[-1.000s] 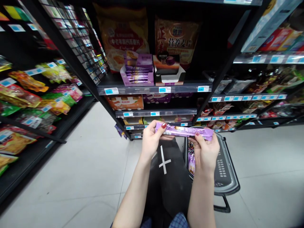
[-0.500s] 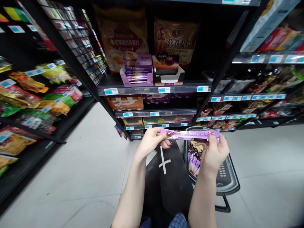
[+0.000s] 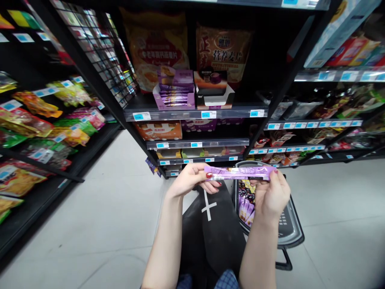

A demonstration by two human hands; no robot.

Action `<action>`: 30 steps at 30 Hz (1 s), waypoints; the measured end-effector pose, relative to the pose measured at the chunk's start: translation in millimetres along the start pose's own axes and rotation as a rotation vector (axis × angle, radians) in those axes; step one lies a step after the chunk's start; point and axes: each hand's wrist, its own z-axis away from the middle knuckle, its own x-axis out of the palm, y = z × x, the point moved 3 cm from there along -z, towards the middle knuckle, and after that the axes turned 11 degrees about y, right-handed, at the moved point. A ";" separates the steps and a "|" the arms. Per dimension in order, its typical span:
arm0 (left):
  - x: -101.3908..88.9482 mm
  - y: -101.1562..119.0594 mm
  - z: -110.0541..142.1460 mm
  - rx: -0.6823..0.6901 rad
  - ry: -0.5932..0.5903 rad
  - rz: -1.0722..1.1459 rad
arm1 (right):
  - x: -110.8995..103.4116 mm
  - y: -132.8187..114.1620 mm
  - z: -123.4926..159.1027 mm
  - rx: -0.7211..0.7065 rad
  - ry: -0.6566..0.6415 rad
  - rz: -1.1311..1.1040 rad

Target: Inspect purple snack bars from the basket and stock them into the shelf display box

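A long, thin purple stick packet (image 3: pixel 237 173) is stretched level between my two hands, above my knees. My left hand (image 3: pixel 192 177) pinches its left end between thumb and fingers. At the other end, my right hand (image 3: pixel 273 190) grips the packet with the thumb on top. Below and partly behind my right arm, a black shopping basket (image 3: pixel 296 224) stands on the floor. Inside it lie purple stick packets (image 3: pixel 247 208) and some black and yellow ones. An open purple carton (image 3: pixel 176 98) of similar packets stands on the shelf ahead.
Beside the purple carton is a brown and white open carton (image 3: pixel 214 96), with large cereal bags (image 3: pixel 224 50) behind. The black shelf unit (image 3: pixel 195 114) rises in front of me. Snack shelves (image 3: pixel 45 128) run along the left, and more shelves (image 3: pixel 315 122) stand at the right.
The packet has rolled slightly in my fingers and sits a touch lower. My left hand has shifted a little, its wrist moving left. Both hands keep hold of the packet.
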 end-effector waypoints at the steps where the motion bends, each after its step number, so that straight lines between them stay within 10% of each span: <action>1: -0.8 -0.9 1.8 -0.035 -0.053 -0.019 | -0.6 0.4 -1.0 0.008 0.008 0.003; 9: 10.8 -10.6 2.0 -0.106 -0.276 -0.422 | -0.5 7.2 -2.0 0.086 -0.190 0.227; 17: 50.0 -19.3 -5.7 -0.072 -0.054 -0.369 | 1.7 19.6 -3.0 0.124 -0.354 0.267; 30: 61.5 -21.5 -8.1 0.136 0.127 -0.431 | 1.9 16.3 1.1 0.201 -0.344 0.219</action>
